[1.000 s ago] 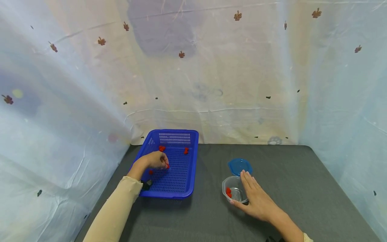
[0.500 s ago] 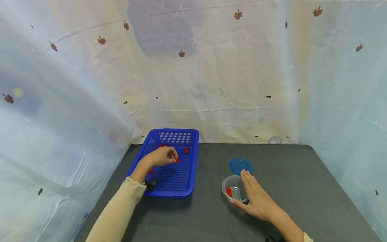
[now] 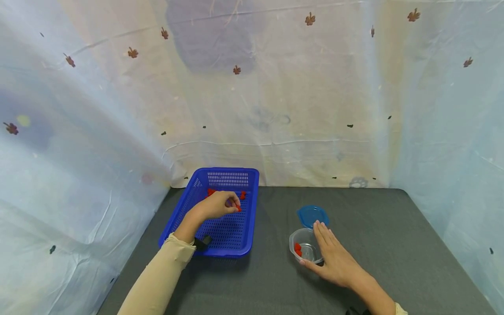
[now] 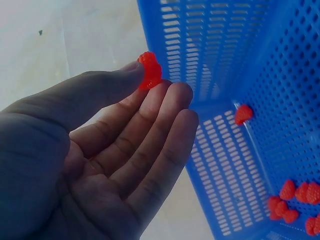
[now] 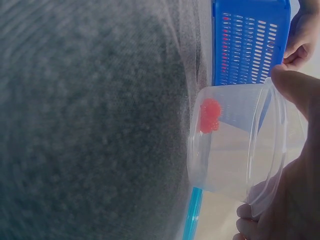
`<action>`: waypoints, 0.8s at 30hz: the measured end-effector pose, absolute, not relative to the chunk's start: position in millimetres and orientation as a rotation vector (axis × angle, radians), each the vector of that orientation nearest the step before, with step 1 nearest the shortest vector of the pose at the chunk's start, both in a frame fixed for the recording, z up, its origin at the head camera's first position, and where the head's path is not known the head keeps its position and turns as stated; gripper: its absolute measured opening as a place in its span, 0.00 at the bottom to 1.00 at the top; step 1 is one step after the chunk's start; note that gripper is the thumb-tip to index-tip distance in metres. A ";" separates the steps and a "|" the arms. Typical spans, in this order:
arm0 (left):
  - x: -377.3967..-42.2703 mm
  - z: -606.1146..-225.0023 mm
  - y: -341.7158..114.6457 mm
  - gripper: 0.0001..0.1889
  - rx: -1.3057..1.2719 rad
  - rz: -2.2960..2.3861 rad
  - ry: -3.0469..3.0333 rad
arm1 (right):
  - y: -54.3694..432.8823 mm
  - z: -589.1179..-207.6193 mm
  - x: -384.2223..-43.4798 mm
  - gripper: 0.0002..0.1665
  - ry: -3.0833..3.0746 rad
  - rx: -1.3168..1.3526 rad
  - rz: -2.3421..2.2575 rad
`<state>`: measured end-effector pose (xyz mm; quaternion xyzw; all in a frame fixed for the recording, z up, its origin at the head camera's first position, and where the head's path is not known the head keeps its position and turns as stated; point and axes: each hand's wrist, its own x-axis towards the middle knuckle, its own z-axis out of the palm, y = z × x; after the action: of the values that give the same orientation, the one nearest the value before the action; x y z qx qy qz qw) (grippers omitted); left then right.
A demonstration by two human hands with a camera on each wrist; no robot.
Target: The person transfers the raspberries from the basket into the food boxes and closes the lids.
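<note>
A red berry (image 4: 150, 71) is pinched between the thumb and fingertips of the left hand (image 3: 216, 204), with the remaining fingers loosely bent. It is seen as small, bright red and bumpy-skinned, longer than it is wide, with its ends partly covered by the grip. It is held above the blue basket (image 3: 232, 253), toward the right side, apart from the other fruit.

The basket is pierced with long slots in its walls and small holes in its floor. Several more berries are contained in it: a cluster (image 4: 282, 209) is gathered in one part, and a lone berry (image 4: 243, 114) is set apart close to a wall.

The clear tub (image 3: 309, 251) is stood upright on the dark table (image 3: 271, 284), to the right of the basket. Its rim is spanned by the right hand (image 3: 334, 262), thumb and fingers spread wide on opposite sides. Red pieces (image 3: 298, 250) are seen resting at the tub's left side; their exact number cannot be told. A blue lid (image 3: 313, 216) is laid just behind the tub.
</note>
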<state>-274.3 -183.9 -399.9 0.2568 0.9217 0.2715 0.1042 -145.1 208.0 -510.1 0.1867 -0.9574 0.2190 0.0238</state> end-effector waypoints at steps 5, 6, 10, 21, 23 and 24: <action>-267.4 -398.6 -172.8 0.04 0.795 0.809 2.715 | 207.6 -510.9 -144.7 0.69 -2.961 0.580 0.671; -266.1 -398.5 -170.5 0.04 0.805 0.809 2.712 | 207.7 -511.1 -144.6 0.69 -2.964 0.579 0.671; -260.7 -397.7 -160.6 0.04 0.834 0.815 2.694 | 208.0 -511.4 -144.7 0.69 -2.966 0.579 0.673; -240.7 -396.4 -127.0 0.03 0.908 0.838 2.647 | 208.3 -512.6 -145.6 0.70 -2.965 0.575 0.678; -237.8 -397.9 -120.5 0.03 0.924 0.846 2.639 | 208.1 -512.9 -146.1 0.70 -2.968 0.572 0.678; -236.7 -398.4 -117.4 0.03 0.933 0.848 2.632 | 208.1 -513.0 -146.5 0.70 -2.970 0.570 0.675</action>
<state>-236.7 -117.4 -398.4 0.3176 0.8963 0.2888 0.1116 -146.5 208.1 -513.0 0.1841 -0.9582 0.2180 0.0216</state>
